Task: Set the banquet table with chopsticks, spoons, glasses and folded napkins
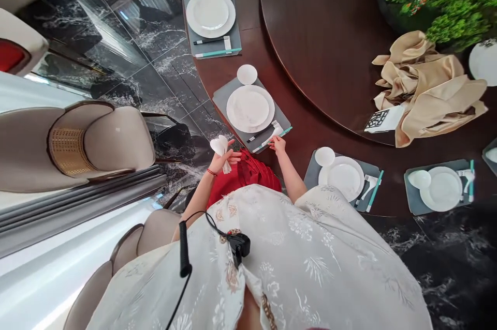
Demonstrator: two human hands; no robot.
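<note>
Left hand (225,159) was closed around a bundle of white spoons (219,145), held off the table just left of the near corner of the grey placemat (221,99). Right hand (278,145) sat at that mat's near edge, fingertips drawn together on the teal chopsticks (272,138); a firm pinch could not be confirmed. On the mat were a white plate (250,108) at centre, a small bowl (247,74) at the far edge, and black chopsticks (261,132) beside the teal pair. Beige napkins (427,87) lay well right of the mat, on the turntable (322,35).
</note>
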